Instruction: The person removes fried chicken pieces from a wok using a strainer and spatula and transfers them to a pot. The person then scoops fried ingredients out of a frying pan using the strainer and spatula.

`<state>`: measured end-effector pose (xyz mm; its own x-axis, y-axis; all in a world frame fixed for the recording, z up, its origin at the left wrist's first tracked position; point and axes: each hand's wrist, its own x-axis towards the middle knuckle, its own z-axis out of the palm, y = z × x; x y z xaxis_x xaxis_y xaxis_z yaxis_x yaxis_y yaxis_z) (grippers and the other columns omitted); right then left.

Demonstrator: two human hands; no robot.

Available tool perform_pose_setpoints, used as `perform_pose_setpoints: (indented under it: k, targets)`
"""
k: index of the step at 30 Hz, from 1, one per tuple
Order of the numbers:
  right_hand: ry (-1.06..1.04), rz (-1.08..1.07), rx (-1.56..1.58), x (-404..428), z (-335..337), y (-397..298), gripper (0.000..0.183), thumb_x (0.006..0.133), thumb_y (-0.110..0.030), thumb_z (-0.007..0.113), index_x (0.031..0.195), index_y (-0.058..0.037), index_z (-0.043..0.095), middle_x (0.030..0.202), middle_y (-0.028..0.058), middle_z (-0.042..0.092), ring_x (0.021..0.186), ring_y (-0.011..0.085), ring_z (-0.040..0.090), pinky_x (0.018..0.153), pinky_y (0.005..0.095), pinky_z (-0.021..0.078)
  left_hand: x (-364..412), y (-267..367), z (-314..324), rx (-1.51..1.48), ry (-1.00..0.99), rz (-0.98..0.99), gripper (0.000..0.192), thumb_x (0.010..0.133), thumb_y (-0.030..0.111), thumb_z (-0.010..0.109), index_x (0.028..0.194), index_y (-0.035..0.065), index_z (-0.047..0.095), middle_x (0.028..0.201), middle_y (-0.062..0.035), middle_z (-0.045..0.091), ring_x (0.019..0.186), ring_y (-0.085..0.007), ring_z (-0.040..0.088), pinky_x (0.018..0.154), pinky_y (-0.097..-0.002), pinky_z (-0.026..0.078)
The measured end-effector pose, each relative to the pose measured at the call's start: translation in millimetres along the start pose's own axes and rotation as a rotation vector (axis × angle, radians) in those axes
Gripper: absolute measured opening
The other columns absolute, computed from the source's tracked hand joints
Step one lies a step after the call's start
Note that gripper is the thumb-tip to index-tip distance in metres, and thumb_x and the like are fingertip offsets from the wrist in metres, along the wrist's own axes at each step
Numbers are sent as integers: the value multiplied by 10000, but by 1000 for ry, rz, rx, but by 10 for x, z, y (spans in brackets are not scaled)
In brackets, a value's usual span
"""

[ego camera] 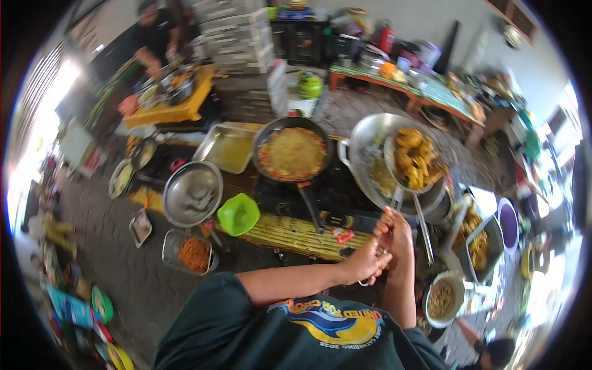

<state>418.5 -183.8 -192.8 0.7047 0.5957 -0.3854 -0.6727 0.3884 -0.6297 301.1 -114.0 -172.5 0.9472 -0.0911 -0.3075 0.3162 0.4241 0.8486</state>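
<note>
Both hands are closed on the long metal handle [397, 200] of a strainer. My right hand [397, 233] grips it higher up, and my left hand [367, 262] is around it nearer the ring at its end. Pieces of yellow-brown fried chicken [413, 157] fill the strainer basket over a large metal wok [365, 138]. Bubbling oil [381, 178] shows in the wok to the basket's left. A second metal handle [424, 233] slants over the near rim, just right of my right hand; what it belongs to is partly hidden.
Left of the wok, a frying pan [292, 148] holds reddish bits in bubbling liquid. Nearby are a rectangular tray [227, 147], a steel bowl [193, 194] and a green bowl [238, 214]. Containers of chicken [478, 247] stand right. One person [157, 34] works far left; another [497, 351] is lower right.
</note>
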Motion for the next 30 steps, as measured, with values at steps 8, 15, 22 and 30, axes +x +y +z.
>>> perform_pose_setpoints:
  k: [8,15,22,30]
  targets:
    - [30,-43,54,-124,63,-127,81,925,-135,440,904,-59,456,566,-37,304,439,75,310,402,239,283,-18,97,-2,228,-101,-41,282,905,195,491,1098,41,356,745,-70,534,532,-97,530,382,-222,457]
    - [-60,-22,36,-253,-407,-258,129,940,-144,404,881,-44,459,559,-52,271,409,57,252,367,232,274,-756,1006,42,429,-316,236,508,850,382,548,1207,29,470,1121,-102,562,746,-188,586,690,-288,476]
    - [-60,-72,-90,-281,-255,-456,115,918,-147,448,882,-39,463,563,-54,270,409,45,244,340,209,245,-1555,1074,723,-253,-577,1099,594,873,426,495,1120,-113,527,1083,-270,565,1021,-342,564,912,-418,371]
    - [-17,-88,-222,-369,-443,-454,134,929,-190,466,905,-59,480,545,-58,261,392,46,248,336,214,221,-1453,1410,433,-13,-927,1328,857,862,599,251,1157,-182,444,1123,-351,501,1199,-411,406,989,-493,278]
